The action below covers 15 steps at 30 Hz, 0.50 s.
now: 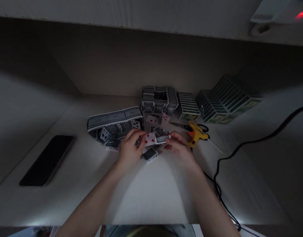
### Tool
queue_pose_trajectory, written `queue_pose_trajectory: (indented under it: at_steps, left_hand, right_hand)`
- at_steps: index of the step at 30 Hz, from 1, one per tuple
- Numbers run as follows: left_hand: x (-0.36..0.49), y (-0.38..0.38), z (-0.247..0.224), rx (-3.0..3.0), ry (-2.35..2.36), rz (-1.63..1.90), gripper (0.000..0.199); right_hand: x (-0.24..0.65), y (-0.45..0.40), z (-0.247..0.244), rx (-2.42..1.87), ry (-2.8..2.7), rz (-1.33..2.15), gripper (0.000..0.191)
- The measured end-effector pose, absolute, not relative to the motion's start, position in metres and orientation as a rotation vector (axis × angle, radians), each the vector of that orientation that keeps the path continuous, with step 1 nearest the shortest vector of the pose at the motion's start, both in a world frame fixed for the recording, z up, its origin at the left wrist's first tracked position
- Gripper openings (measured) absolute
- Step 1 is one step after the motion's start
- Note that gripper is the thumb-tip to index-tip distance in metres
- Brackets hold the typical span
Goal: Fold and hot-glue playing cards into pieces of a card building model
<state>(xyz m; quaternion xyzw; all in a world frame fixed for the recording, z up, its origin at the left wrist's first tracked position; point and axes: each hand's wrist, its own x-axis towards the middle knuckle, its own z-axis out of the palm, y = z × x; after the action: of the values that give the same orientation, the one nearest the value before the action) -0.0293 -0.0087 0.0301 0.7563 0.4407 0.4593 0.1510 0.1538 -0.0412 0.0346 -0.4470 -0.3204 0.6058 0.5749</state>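
Note:
My left hand (132, 144) pinches a playing card with red diamonds (150, 139) by its left side. Between the fingertips of my right hand (178, 144) is a smaller card piece with a patterned back (162, 139); its left end meets or overlaps the diamond card. Whether the two are joined I cannot tell. Just below them lies a small stack of dark-backed cards (150, 154). More loose cards (152, 119) are scattered behind my hands. Left of them stands a long structure built from cards (115, 119), with several cards inside it.
A yellow glue gun (197, 133) lies to the right, near scissors and a black cable (252, 142). At the back stand a card-built model (159, 100) and stepped card structures (227, 100). A dark phone (47, 160) rests at the left. A shelf edge (141, 24) hangs overhead.

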Motion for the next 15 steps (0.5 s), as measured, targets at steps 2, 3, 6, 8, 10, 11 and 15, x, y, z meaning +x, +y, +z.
queue_pose_trajectory:
  at_steps: [2, 3, 6, 8, 10, 11, 15]
  left_hand:
    - [-0.0295, -0.0081, 0.0302, 2.184, 1.271, 1.324, 0.014]
    - [-0.0296, -0.008, 0.0303, 2.196, 1.272, 1.322, 0.015]
    - [-0.0299, -0.008, 0.0301, 2.235, 1.274, 1.311, 0.015]
    - [-0.0299, -0.0085, 0.0297, 2.247, 1.268, 1.304, 0.016]
    - [-0.0299, -0.0089, 0.0295, 2.245, 1.263, 1.299, 0.016]
    - [-0.0299, -0.009, 0.0295, 2.239, 1.262, 1.295, 0.016]
    - [-0.0299, -0.0085, 0.0305, 2.194, 1.27, 1.275, 0.016]
  right_hand:
    - [0.154, -0.0418, 0.0361, -1.005, -0.726, 1.42, 0.021]
    - [0.154, -0.0422, 0.0368, -0.997, -0.717, 1.424, 0.022]
    - [0.1545, -0.0428, 0.0375, -1.041, -0.701, 1.431, 0.021]
    - [0.1552, -0.0422, 0.0361, -1.095, -0.714, 1.4, 0.02]
    - [0.1559, -0.0406, 0.0336, -1.138, -0.75, 1.333, 0.023]
    - [0.1561, -0.0398, 0.0325, -1.155, -0.767, 1.298, 0.025]
    - [0.1545, -0.0387, 0.0328, -1.215, -0.809, 1.312, 0.027]
